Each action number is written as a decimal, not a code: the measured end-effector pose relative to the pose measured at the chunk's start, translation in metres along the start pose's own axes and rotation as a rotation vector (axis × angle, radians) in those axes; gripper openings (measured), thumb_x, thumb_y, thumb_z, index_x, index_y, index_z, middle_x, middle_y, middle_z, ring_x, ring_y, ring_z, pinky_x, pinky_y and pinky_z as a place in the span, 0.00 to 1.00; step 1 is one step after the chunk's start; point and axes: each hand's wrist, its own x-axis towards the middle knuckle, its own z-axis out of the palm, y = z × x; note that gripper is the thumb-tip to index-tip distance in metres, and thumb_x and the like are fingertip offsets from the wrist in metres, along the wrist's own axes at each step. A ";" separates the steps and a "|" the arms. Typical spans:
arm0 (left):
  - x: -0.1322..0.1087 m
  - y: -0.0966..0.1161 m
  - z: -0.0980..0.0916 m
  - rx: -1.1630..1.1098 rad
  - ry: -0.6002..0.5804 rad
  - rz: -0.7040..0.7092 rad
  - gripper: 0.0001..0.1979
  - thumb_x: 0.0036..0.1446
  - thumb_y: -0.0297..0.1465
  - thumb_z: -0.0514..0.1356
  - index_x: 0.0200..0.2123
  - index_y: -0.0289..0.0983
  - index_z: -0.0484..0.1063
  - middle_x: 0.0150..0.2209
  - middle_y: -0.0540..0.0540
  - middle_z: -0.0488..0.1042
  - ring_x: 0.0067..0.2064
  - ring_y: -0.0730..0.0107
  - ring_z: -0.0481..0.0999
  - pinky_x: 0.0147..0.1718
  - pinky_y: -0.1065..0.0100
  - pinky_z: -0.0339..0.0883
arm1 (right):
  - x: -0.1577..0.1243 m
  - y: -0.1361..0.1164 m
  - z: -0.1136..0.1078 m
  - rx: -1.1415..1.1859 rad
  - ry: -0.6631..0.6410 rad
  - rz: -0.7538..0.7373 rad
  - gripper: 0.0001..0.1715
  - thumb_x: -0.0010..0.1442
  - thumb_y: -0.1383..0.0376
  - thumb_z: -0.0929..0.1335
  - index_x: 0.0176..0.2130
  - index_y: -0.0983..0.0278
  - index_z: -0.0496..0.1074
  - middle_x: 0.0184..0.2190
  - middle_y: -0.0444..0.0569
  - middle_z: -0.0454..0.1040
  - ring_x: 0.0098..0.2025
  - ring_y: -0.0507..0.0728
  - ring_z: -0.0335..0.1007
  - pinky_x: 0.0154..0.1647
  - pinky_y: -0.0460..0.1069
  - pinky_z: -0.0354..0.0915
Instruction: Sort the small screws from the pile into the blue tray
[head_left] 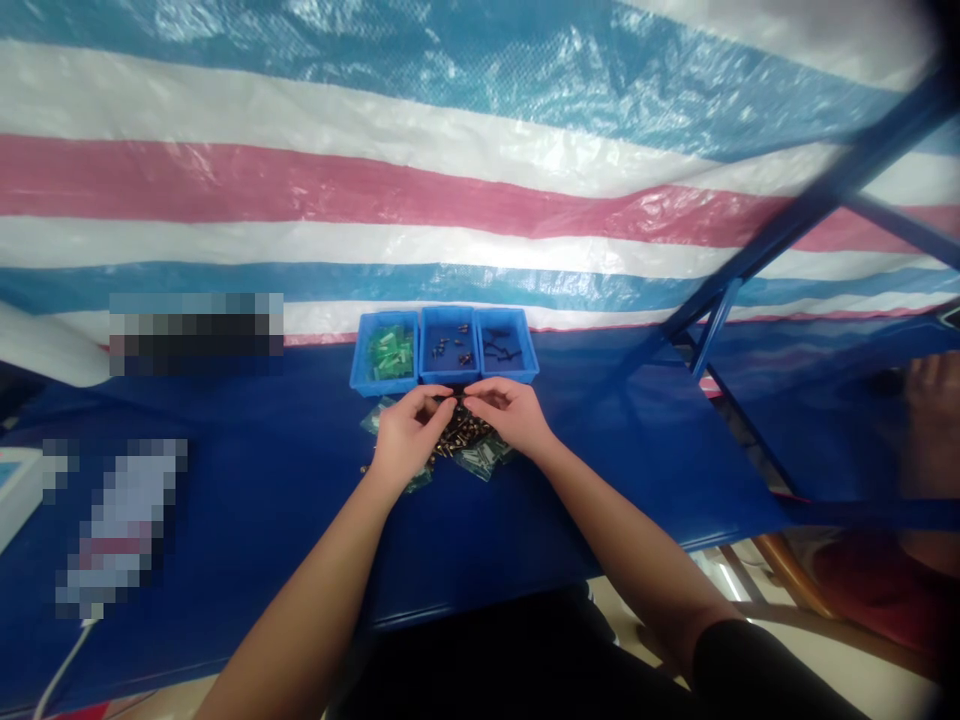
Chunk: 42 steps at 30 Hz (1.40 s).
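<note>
My left hand (409, 428) and my right hand (516, 412) meet over a pile of small brass-coloured and dark screw-like parts (466, 432). Thumb and fingers of each hand are pinched together at the tips. Something small and dark seems to be between them, too small to name. Clear little plastic bags (486, 458) lie around the pile, partly under my hands. Just beyond my fingertips stand three blue bins in a row. Green packets fill the left bin (363, 372), a few small metal parts lie in the middle bin (448, 378), and thin black pieces in the right bin (531, 362).
A blue-covered table (480, 540) carries everything. On its left lie a blurred-out device with a white cable (64, 660) and a white object (19, 490). Blue metal bars (772, 235) rise on the right; beyond them is another person's hand (934, 400). Striped sheeting (450, 180) hangs behind.
</note>
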 end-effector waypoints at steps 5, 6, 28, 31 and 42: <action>0.000 0.000 0.000 0.012 -0.005 0.010 0.12 0.58 0.40 0.60 0.39 0.38 0.75 0.23 0.52 0.68 0.25 0.74 0.66 0.26 0.72 0.61 | 0.000 -0.001 0.000 -0.003 0.002 -0.007 0.17 0.51 0.56 0.74 0.39 0.63 0.78 0.34 0.50 0.80 0.34 0.55 0.76 0.37 0.50 0.72; 0.000 -0.001 0.001 0.012 -0.008 0.015 0.12 0.58 0.39 0.60 0.39 0.38 0.75 0.23 0.53 0.68 0.24 0.75 0.65 0.26 0.73 0.61 | 0.000 -0.002 0.000 -0.001 0.002 -0.008 0.17 0.51 0.56 0.74 0.39 0.63 0.78 0.34 0.49 0.80 0.34 0.55 0.76 0.36 0.50 0.72; 0.001 0.000 -0.001 0.061 -0.011 -0.023 0.14 0.59 0.41 0.59 0.39 0.38 0.76 0.23 0.52 0.72 0.25 0.74 0.70 0.26 0.73 0.62 | 0.001 0.002 -0.001 0.002 0.003 -0.040 0.15 0.52 0.57 0.75 0.38 0.63 0.78 0.35 0.50 0.79 0.33 0.54 0.75 0.36 0.49 0.72; 0.001 0.000 -0.001 0.071 -0.018 -0.010 0.14 0.60 0.42 0.59 0.39 0.38 0.76 0.23 0.52 0.71 0.25 0.74 0.70 0.26 0.73 0.61 | 0.001 0.003 -0.001 -0.004 -0.003 -0.046 0.15 0.52 0.57 0.74 0.38 0.63 0.78 0.36 0.50 0.79 0.33 0.54 0.75 0.36 0.49 0.71; 0.001 -0.002 0.000 0.049 -0.030 0.000 0.12 0.59 0.39 0.59 0.41 0.38 0.75 0.22 0.54 0.67 0.23 0.76 0.64 0.25 0.74 0.59 | 0.001 0.003 -0.001 -0.001 -0.021 -0.010 0.17 0.51 0.56 0.74 0.39 0.63 0.77 0.35 0.50 0.80 0.33 0.54 0.75 0.37 0.50 0.72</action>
